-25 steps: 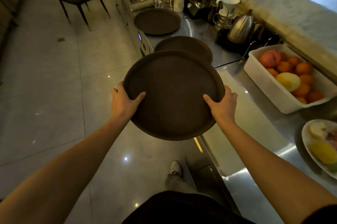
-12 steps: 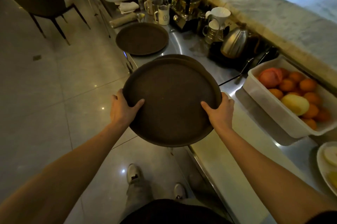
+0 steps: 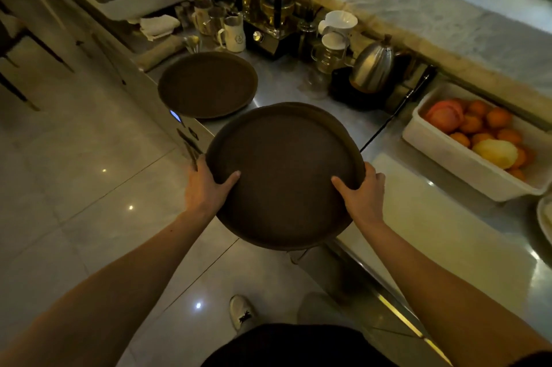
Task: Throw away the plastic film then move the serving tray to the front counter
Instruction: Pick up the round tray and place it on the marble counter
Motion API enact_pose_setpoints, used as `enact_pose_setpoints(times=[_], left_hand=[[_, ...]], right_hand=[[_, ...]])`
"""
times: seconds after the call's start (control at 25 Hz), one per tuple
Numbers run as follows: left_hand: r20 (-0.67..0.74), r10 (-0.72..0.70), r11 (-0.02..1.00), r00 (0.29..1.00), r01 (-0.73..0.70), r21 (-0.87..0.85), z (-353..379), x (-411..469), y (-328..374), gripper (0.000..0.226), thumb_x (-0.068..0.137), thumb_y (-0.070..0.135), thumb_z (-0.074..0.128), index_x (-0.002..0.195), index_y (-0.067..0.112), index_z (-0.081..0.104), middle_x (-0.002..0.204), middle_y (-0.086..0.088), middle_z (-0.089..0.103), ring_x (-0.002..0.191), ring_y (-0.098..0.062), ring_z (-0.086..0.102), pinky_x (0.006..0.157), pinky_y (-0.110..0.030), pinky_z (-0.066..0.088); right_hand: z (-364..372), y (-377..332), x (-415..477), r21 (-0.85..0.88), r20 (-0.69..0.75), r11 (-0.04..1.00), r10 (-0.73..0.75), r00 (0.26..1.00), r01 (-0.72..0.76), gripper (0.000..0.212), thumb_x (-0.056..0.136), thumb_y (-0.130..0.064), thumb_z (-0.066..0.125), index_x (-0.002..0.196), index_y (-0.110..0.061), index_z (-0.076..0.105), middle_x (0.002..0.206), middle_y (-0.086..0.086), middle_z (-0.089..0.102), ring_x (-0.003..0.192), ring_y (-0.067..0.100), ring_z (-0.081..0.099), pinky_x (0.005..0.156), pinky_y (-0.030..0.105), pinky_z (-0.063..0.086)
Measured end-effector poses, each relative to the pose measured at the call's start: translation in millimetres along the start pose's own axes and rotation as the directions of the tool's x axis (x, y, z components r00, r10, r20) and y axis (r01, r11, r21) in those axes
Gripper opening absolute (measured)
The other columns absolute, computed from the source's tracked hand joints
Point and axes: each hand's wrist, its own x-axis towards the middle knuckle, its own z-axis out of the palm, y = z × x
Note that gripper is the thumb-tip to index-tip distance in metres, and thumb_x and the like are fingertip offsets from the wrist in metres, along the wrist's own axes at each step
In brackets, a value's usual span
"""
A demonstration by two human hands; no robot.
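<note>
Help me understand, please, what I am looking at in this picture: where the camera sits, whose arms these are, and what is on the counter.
There is no machine here. The one picture comes from a wide-angle camera worn on a person's head, looking forward and down, so the two bare arms reaching in from the bottom are the wearer's own. The left hand and right hand each grip an edge of a round dark serving tray, thumbs on top. It sits partly over the steel counter; just behind it the rim of a tray underneath peeks out. Whether the held one rests on that, I cannot tell. A second tray lies farther along the counter. Also there: a metal kettle, cups and coffee gear, and a white tub of fruit to the right. A shoe shows on the tiled floor below.
</note>
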Motion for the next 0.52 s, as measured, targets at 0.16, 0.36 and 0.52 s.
enact_pose_setpoints(times=[0.16,0.36,0.52], left_hand=[[0.083,0.035,0.998,0.996,-0.039,0.040,13.0,28.7,-2.5,0.089,0.078,0.053,0.071,0.147,0.016,0.030,0.145,-0.016,0.036,0.126,-0.035,0.048,0.097,-0.048,0.047],[0.151,0.031,0.996,0.988,-0.043,0.074,40.6,63.9,5.6,0.089,0.078,0.054,0.070,0.148,0.015,0.030,0.145,-0.015,0.039,0.126,-0.033,0.048,0.097,-0.045,0.047],[0.178,0.007,0.993,0.984,-0.027,0.113,61.4,89.2,17.4,0.087,0.077,0.056,0.071,0.145,0.015,0.035,0.142,-0.014,0.043,0.124,-0.033,0.051,0.097,-0.047,0.049]], right_hand=[[8.3,0.7,0.9,-0.019,-0.044,0.997,0.067,0.997,-0.068,0.077,0.080,-0.044,0.074,0.141,-0.014,0.038,0.126,0.014,0.042,0.114,0.033,0.051,0.098,0.040,0.043],[14.7,6.5,32.0,-0.073,-0.062,0.991,0.109,0.992,-0.113,0.075,0.080,-0.045,0.073,0.140,-0.015,0.039,0.127,0.014,0.042,0.113,0.034,0.052,0.096,0.041,0.045],[25.0,19.1,69.5,-0.131,-0.042,0.984,0.119,0.992,-0.124,0.077,0.078,-0.049,0.073,0.138,-0.014,0.039,0.124,0.014,0.043,0.109,0.033,0.054,0.089,0.040,0.047]])
